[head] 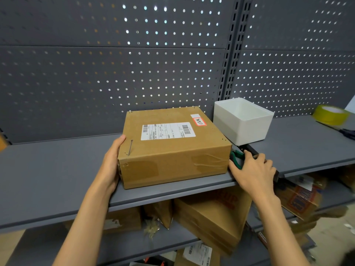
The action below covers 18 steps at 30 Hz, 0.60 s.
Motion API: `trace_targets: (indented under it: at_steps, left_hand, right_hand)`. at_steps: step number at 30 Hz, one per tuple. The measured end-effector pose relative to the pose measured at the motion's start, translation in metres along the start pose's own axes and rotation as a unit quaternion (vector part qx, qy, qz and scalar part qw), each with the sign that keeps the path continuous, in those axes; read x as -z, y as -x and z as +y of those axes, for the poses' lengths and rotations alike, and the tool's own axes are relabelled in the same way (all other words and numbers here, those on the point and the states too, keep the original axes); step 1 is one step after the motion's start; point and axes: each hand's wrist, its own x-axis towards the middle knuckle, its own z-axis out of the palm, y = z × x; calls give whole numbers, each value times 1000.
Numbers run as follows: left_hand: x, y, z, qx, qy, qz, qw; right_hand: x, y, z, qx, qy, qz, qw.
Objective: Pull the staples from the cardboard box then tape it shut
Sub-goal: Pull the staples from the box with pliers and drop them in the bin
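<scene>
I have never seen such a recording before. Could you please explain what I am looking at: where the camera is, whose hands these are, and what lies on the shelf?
There is no machine here. One camera sits on a person's head, looking down at both bare hands. On the grey metal shelf lies a brown cardboard box with a printed label. The left hand holds its left side. The right hand reaches a green-handled tool beside the box; whether it grips it is unclear. Behind the tool stands a white plastic bin. Far right lie a yellowish tape roll and dark-handled scissors.
</scene>
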Motion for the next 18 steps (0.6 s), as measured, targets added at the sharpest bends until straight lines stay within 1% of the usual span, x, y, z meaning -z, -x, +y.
trace_targets:
  at_steps: [2,5,10,14,18]
  left_hand:
    - [-1,1,0,1,-1,3,1000]
    - [-1,0,0,1,-2,3,1000]
    - [-1,0,0,-3,-4,6,1000]
    - [-2,1,0,-4,-6,7,1000]
    - [-1,0,0,1,-6,4,1000]
  right_hand:
    - [2,0,2,-20,-43,13,999]
    - [10,1,4,-52,-149,35,987]
    - [31,5,1,-45,-277,84,956]
    - [54,13,-8,3,-379,90,921]
    - [75,30,-20,105,-407,53,906]
